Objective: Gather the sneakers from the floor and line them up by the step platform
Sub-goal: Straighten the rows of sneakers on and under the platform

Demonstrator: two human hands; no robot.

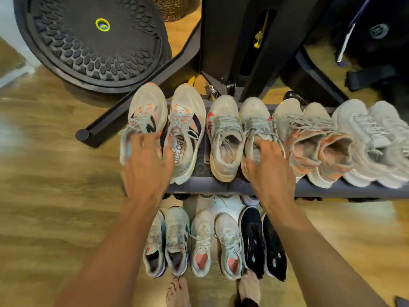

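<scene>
Several pale sneakers stand in a row on the grey step platform (199, 188), toes pointing away from me. My left hand (148, 167) rests with spread fingers on the heel of the leftmost white-and-orange sneaker (146, 107). My right hand (269, 169) grips the heel of the fourth one, a grey sneaker (254, 114), with fingertips dipped into its opening. A second row sits on the floor in front of the platform: a white-and-blue pair (177, 238), a white pair with pink insoles (202, 240) and a black pair (254, 235).
A black round balance trainer (95, 41) leans at the back left. A dark exercise machine frame (232, 41) rises behind the platform, one leg (124, 116) running diagonally left. My bare feet (177, 291) stand on the wooden floor behind the floor row.
</scene>
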